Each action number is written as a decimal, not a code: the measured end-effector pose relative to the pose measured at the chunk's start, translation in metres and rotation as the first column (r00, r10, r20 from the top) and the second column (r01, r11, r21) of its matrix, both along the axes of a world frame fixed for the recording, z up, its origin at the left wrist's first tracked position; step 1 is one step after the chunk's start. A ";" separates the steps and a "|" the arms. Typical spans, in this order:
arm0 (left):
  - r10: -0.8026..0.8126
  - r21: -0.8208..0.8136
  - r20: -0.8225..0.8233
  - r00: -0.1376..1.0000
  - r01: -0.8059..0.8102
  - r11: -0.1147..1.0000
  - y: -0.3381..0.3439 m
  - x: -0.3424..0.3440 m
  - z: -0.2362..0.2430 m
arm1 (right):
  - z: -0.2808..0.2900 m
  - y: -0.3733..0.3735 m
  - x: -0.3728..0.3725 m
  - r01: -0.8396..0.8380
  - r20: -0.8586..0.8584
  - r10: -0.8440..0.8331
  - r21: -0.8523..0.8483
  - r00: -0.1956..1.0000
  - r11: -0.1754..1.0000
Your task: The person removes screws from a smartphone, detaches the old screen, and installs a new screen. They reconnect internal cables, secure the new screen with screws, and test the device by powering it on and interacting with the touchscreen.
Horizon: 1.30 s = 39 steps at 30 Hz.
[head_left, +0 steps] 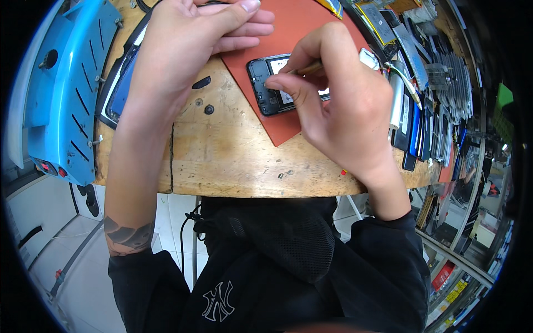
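Note:
My right hand [347,100] is pinched around a thin wooden-looking tool [306,69] over an opened black smartphone [266,102], with its thumb at the phone's left part. The phone lies on a red-brown mat [266,130] and shows inner parts and a white label. My left hand [216,25] is raised at the top, up and left of the phone, fingers loosely extended with nothing visible in them. Small dark parts [209,110] lie on the wooden tabletop [222,166] beside the mat.
A blue metal machine [66,89] stands at the far left, beside a black-rimmed screen panel [116,89]. Stacked phones and panels [444,94], a silver tube [395,100] and pouch batteries [375,22] crowd the right. A glass display case [466,211] stands beyond the bench's right end.

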<state>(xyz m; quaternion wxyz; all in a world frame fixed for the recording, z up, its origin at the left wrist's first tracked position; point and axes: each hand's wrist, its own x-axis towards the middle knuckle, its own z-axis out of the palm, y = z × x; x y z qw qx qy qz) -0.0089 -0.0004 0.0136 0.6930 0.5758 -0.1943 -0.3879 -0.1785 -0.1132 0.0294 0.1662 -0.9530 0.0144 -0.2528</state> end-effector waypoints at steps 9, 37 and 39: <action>-0.213 -0.133 0.189 0.959 0.240 0.962 0.002 0.003 -0.016 | 0.018 -0.030 -0.004 -0.297 0.415 0.086 0.478 0.906 0.827; -0.352 -0.167 0.044 0.935 0.354 0.920 0.002 -0.004 -0.008 | 0.011 -0.036 -0.002 -0.288 0.449 0.134 0.294 0.883 0.911; -0.334 -0.153 0.023 0.942 0.334 0.930 0.002 -0.004 -0.007 | 0.012 -0.035 -0.002 -0.268 0.472 0.079 0.349 0.878 0.898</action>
